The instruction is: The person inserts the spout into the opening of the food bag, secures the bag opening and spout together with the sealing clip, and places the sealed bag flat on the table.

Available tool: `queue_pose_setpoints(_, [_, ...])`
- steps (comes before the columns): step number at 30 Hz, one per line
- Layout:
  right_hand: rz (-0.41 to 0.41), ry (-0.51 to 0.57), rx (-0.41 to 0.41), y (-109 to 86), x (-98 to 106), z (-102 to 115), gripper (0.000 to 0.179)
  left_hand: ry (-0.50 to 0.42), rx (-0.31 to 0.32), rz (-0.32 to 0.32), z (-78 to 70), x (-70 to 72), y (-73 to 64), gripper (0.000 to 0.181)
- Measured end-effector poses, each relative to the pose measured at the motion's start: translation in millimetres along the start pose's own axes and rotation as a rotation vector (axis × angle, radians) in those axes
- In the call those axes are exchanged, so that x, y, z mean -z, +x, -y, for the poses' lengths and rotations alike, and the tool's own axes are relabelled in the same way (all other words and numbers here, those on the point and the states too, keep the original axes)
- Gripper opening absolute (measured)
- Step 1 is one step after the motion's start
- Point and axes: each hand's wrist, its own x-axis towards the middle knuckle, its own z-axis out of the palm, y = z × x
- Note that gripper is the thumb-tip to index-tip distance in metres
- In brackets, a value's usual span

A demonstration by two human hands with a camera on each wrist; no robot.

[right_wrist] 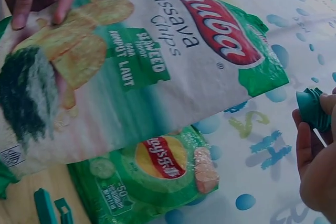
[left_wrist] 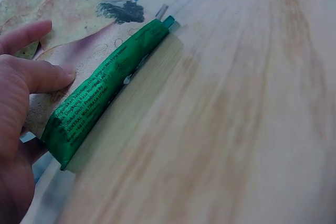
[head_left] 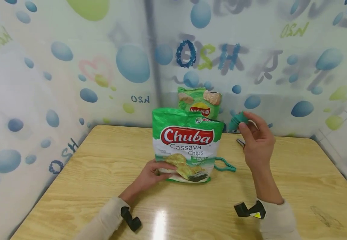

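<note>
A green and white bag of cassava chips [head_left: 188, 150] stands upright in the middle of the table. My left hand [head_left: 158, 173] grips its lower left part, fingers lying over the printed front; in the left wrist view they sit just above the green bottom seam [left_wrist: 105, 95]. Raised to the right of the bag, my right hand [head_left: 259, 141] pinches a small teal ribbed piece [head_left: 237, 120] between thumb and fingers. The right wrist view shows this ribbed piece [right_wrist: 311, 107] with a round, flared end. Behind the cassava chips stands a green Lay's bag [head_left: 199, 103], partly hidden.
On the wooden table [head_left: 107, 156], a long teal clip [head_left: 226, 165] lies beside the bag's lower right side. A small metallic object [head_left: 240, 142] lies farther back, partly covered by my right hand. A printed curtain [head_left: 101, 66] closes off the table's back and sides.
</note>
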Motion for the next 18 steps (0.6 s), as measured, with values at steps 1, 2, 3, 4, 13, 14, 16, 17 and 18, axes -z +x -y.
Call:
queue_pose_setpoints(1, [-0.009, 0.009, 0.0, 1.4, 0, 2, 0.03, -0.004, -0.001, 0.002, 0.1, -0.4, 0.1, 0.025])
queue_pose_setpoints(2, [-0.017, 0.011, 0.005, 2.8, 0, 4, 0.03, -0.007, -0.002, 0.003, -0.2, -0.8, 0.3, 0.025])
queue_pose_setpoints(3, [-0.024, 0.012, 0.011, 4.2, -1, 5, 0.03, -0.008, -0.004, 0.005, -0.6, -1.2, 0.8, 0.025])
queue_pose_setpoints(4, [-0.029, 0.018, 0.018, 5.4, -2, 6, 0.03, -0.015, -0.004, 0.009, -1.0, -1.8, 0.9, 0.025])
queue_pose_setpoints(13, [0.004, 0.067, 0.13, 10.0, -21, 20, 0.028, -0.01, -0.043, 0.049, -7.0, -9.6, 2.8, 0.025])
queue_pose_setpoints(14, [0.023, 0.081, 0.146, 9.8, -24, 22, 0.027, -0.007, -0.041, 0.05, -7.7, -10.1, 2.6, 0.025])
queue_pose_setpoints(16, [0.074, 0.106, 0.182, 9.4, -30, 25, 0.025, -0.001, -0.042, 0.048, -8.5, -10.3, 1.8, 0.025])
queue_pose_setpoints(17, [0.098, 0.101, 0.196, 9.1, -32, 26, 0.025, 0.002, -0.046, 0.046, -8.7, -10.2, 1.6, 0.025])
queue_pose_setpoints(18, [0.121, 0.092, 0.21, 8.9, -35, 26, 0.024, 0.005, -0.046, 0.043, -8.6, -10.0, 1.3, 0.025])
